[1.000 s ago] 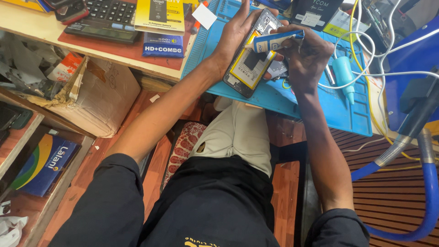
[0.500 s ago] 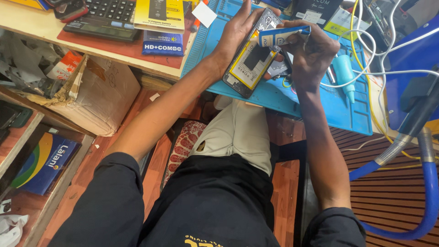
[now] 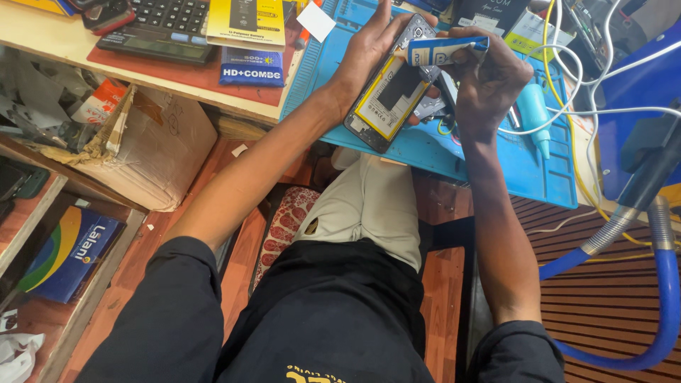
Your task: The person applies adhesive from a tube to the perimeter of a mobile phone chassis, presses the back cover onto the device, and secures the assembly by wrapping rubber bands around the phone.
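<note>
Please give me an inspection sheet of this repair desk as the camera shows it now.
Surface: blue work mat on a wooden desk.
Job's things: opened phone, back cover off, its yellow-edged battery showing; small blue and white tube.
Clutter: calculator, yellow packet, blue packet, teal bottle.
Hands: left hand holds the phone; right hand holds the tube over the phone's top end.
Cables: white and yellow wires cross the mat's right side; blue hose lower right.
Surroundings: cardboard box under the desk; blue box on a shelf.
</note>
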